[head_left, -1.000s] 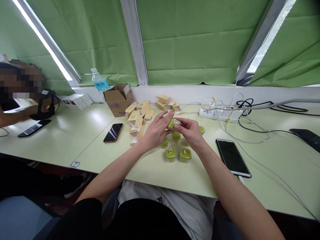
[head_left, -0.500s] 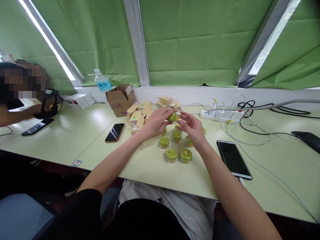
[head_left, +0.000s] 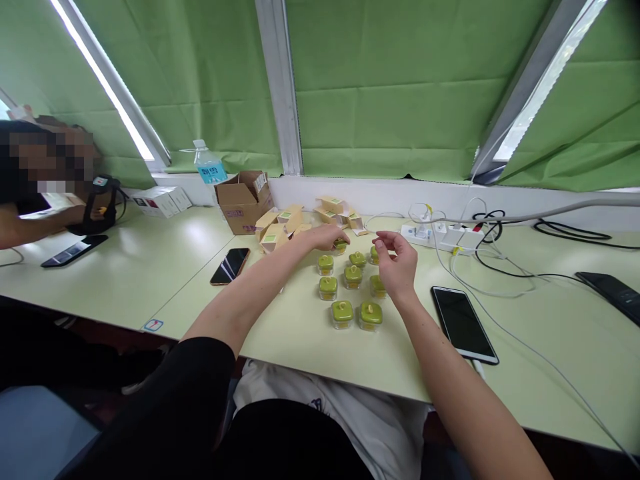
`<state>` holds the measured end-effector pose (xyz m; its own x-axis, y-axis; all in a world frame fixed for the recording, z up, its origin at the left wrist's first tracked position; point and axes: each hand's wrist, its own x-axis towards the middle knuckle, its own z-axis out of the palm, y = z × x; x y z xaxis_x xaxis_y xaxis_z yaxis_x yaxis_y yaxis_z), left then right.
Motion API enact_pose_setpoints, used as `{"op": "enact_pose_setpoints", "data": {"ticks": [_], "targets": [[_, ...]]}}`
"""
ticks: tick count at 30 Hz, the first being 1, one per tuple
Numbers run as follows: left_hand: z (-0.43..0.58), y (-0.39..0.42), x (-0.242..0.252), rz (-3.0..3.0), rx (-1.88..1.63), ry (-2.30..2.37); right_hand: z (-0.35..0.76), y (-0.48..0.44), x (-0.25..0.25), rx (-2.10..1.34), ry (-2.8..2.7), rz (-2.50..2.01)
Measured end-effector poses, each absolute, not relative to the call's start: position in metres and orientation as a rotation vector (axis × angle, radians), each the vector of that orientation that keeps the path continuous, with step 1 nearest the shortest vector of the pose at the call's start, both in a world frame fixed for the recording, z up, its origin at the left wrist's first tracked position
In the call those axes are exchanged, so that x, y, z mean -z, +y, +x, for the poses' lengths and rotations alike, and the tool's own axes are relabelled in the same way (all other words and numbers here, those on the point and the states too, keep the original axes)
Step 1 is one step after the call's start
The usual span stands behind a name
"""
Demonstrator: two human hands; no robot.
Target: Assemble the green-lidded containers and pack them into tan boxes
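At the back of a group of small clear square jars with green lids, my left hand [head_left: 327, 237] has its fingers closed on one small jar [head_left: 341, 247], standing at table level. My right hand [head_left: 399, 263] hovers to its right, fingers loosely curled and apart, with nothing visible in it. It partly covers a jar [head_left: 375, 256] at the right side of the group. Several more jars stand in loose rows towards me, among them a front left jar [head_left: 343, 314] and a front right jar [head_left: 371, 316].
Opened small cartons [head_left: 277, 233] lie behind my left forearm, near a brown cardboard box [head_left: 243, 203] and a water bottle [head_left: 209, 165]. Phones lie left [head_left: 229, 267] and right [head_left: 465, 323]. Cables run from a power strip [head_left: 445, 237]. Another person [head_left: 30, 223] sits at far left.
My hands have moved apart. The left carried the jar from between them back and down to the table, while the right let go and shifted slightly right.
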<state>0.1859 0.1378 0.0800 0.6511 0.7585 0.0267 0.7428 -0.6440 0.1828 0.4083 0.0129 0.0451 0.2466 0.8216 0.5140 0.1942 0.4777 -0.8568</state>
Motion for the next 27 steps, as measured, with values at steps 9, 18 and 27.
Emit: {"op": "enact_pose_setpoints", "data": {"ticks": [9, 18, 27], "targets": [[0.166, 0.096, -0.088, 2.734, -0.365, 1.438, 0.407, 0.004, -0.049, -0.537, -1.301, -1.018], [0.083, 0.009, -0.119, 2.143, -0.55, 2.59, 0.394, -0.01, -0.053, -0.492, -1.407, -0.969], [0.109, 0.008, -0.101, 1.959, -0.286, 2.592, 0.39, -0.014, -0.048, -0.38, -1.512, -0.982]]}}
